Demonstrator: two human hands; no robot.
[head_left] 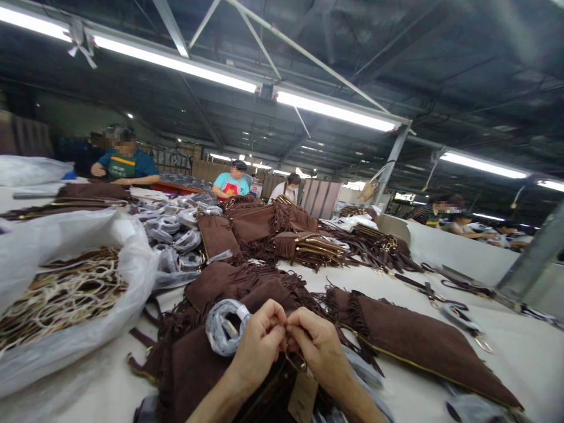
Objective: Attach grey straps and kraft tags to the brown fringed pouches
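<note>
My left hand (pixel 259 343) and my right hand (pixel 318 341) meet over a dark brown fringed bag (pixel 194 370) at the bottom centre. The fingers of both are pinched close together, and what they grip is too small to make out. A tan paper tag (pixel 303 396) hangs just below my right hand, near a small metal fitting. Against my left hand lies a coiled strap in clear plastic (pixel 224 328), resting on the bag.
An open plastic sack (pixel 141 252) of tags and looped cords stands at left. Wrapped coils (pixel 170 226) and piled brown bags (pixel 259 220) lie beyond. Another fringed bag (pixel 423 338) and a clip strap (pixel 462 317) are at right. Several people work in the background.
</note>
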